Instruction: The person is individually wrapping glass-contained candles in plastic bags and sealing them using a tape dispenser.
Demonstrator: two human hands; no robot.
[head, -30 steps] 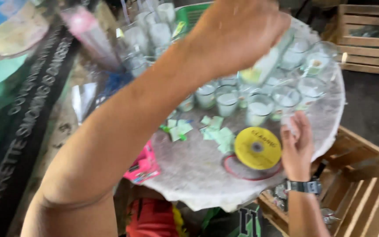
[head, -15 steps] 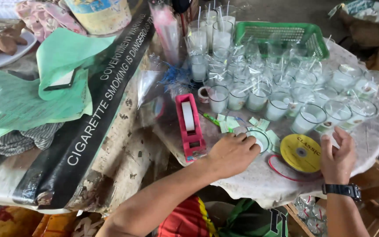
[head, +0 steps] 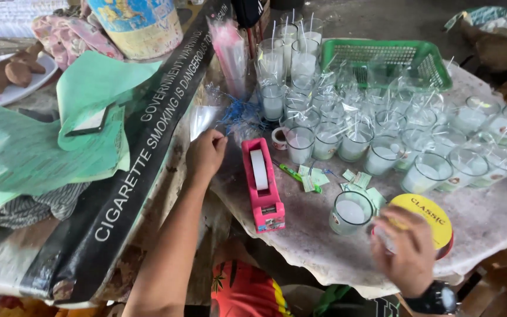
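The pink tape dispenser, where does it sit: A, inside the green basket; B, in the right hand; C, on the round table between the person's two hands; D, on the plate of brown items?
C: the pink tape dispenser lies on the round table, with the left hand on one side and the right hand on the other.
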